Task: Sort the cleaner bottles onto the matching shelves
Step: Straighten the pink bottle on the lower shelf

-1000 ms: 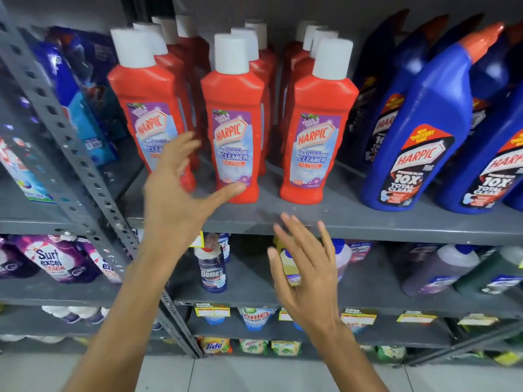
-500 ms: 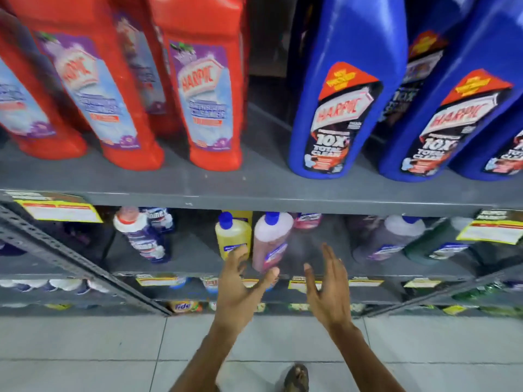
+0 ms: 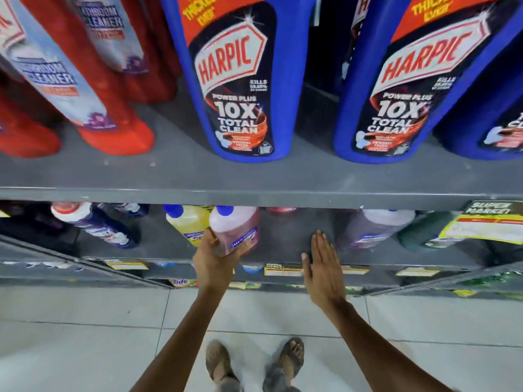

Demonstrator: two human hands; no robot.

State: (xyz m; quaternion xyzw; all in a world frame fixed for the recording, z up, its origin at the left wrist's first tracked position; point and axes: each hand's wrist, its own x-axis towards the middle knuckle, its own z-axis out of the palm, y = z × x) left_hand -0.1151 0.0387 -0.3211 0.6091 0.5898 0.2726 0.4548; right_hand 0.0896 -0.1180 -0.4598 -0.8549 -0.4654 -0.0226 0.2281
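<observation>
left hand [image 3: 216, 260] is cupped around the lower body of the pink bottle [image 3: 236, 230], thumb on its left side, fingers wrapped under and to the right. right hand [image 3: 322, 267] is flat and spread, palm facing left, holding nothing, hovering over a bare stretch of the lower shelf [image 3: 285, 239] well apart from the pink bottle.

pink bottle: blue cap, pale neck, pinkish liquid, blue label strip. it sits near the front edge of the lower shelf, roughly mid-width; can't tell if its base is on the shelf or lifted. touching or just beside it on the left is a yellow bottle [image 3: 188, 222], also blue-capped, slightly further back.

further left on the same shelf, a dark blue bottle [image 3: 93, 224] with a white and red top, tilted. to the right of the open hand, a purple bottle [image 3: 373, 227] with a pale top, then a dark green bottle [image 3: 424, 232] near the right end. both blurred, labels unreadable.

yellow price tag [image 3: 486, 222] hangs off the front edge of the upper shelf [image 3: 254, 176] at the right. smaller tags run along the lower shelf's front edge.

upper shelf: red bathroom cleaner bottles [image 3: 93, 89] at the left, blue harpic bottles [image 3: 243, 80] from centre to right, all upright, close to the front edge.

below: pale tiled floor [image 3: 85, 335], two sandalled feet [image 3: 254, 363] at bottom centre.
</observation>
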